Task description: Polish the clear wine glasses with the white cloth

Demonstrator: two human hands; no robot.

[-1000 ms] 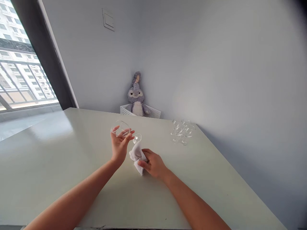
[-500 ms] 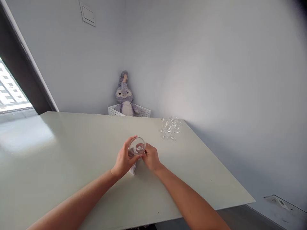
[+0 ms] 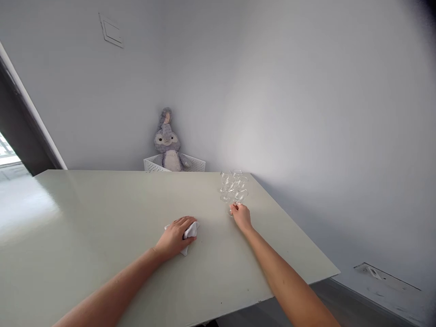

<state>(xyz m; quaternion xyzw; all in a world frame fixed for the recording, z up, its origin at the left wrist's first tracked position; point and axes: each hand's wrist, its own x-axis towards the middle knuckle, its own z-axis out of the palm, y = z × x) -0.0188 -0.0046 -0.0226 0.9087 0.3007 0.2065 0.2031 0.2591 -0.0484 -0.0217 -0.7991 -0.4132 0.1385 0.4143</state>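
My left hand (image 3: 175, 236) lies over a crumpled white cloth (image 3: 191, 230) on the table, its fingers curled round it. Farther right, my right hand (image 3: 241, 215) pinches the stem of a clear wine glass (image 3: 241, 195). That glass stands upright at the front of a cluster of similar stemmed glasses (image 3: 225, 178), and its foot is partly behind my fingers. The glasses overlap in view, so the gaps between them are hard to make out.
The pale table (image 3: 112, 213) ends on the right in a slanting edge near the wall. Beyond its far edge, a grey plush rabbit (image 3: 166, 141) sits in a white perforated basket (image 3: 150, 165). A socket plate (image 3: 374, 273) is low on the right wall.
The wine glass was between both hands; my right hand has carried it right and away to the cluster. My left hand has let go of it and come down on the cloth.
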